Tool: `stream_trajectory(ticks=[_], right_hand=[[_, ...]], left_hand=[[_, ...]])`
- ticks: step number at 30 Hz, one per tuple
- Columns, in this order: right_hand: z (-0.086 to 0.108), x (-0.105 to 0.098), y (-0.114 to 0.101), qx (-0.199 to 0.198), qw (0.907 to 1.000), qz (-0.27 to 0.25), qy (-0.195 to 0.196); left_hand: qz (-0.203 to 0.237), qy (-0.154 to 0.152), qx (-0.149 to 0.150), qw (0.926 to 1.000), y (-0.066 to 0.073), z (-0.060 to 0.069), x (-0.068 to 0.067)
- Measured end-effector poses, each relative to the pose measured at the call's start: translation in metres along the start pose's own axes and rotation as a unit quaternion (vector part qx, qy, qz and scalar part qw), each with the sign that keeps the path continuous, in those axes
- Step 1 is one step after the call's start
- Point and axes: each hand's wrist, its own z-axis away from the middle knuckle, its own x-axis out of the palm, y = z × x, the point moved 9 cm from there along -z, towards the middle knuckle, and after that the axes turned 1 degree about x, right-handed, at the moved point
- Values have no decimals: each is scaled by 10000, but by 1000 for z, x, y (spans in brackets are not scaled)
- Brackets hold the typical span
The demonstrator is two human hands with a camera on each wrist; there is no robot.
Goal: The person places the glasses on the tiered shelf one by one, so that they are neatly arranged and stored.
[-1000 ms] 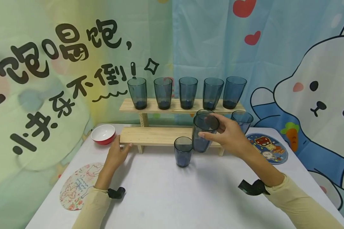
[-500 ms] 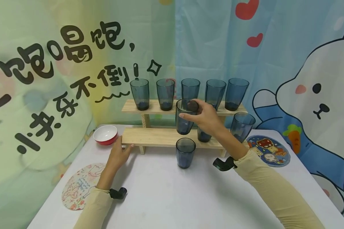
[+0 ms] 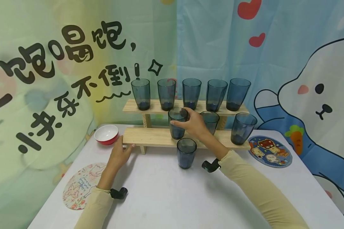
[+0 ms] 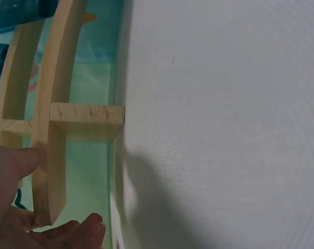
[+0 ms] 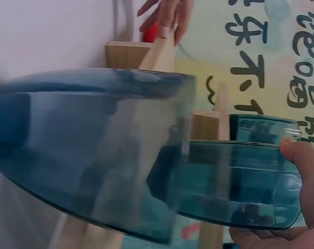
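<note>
In the head view my right hand (image 3: pixel 193 124) grips a blue-tinted drinking glass (image 3: pixel 177 128) near its rim, thumb and fingers on opposite sides. That glass stands upright at the middle of the lower tier of a two-tier wooden rack (image 3: pixel 143 136). Behind the hand, another glass (image 3: pixel 210 121) is partly hidden. A further glass (image 3: pixel 243 128) stands at the tier's right end. One glass (image 3: pixel 186 153) is on the table in front of the rack. My left hand (image 3: pixel 120 156) holds the lower tier's left end; the left wrist view shows its thumb and fingers (image 4: pixel 87 231) around the board's end.
Several matching glasses (image 3: pixel 191 93) line the upper tier. A red bowl with white inside (image 3: pixel 106 133) sits left of the rack. Round patterned mats lie on the white table (image 3: pixel 166 197): a pale one (image 3: pixel 81 187) at left, a blue one (image 3: pixel 270 152) at right.
My right hand has moved left with its glass, raising it past the table glass and then lowering it onto the lower tier. The left hand stays at the board's end.
</note>
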Motion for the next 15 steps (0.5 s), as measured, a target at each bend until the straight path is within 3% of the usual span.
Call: stream_trajectory(ticks=[9,15], right_hand=[[-3,15,7,-219,9997,-135,-31],[-3,20,11,-153,9998,-136,-44]], left_hand=[[-1,4,23,10000,2,1,0],[-23,6,-5,10000,2,2,-1]])
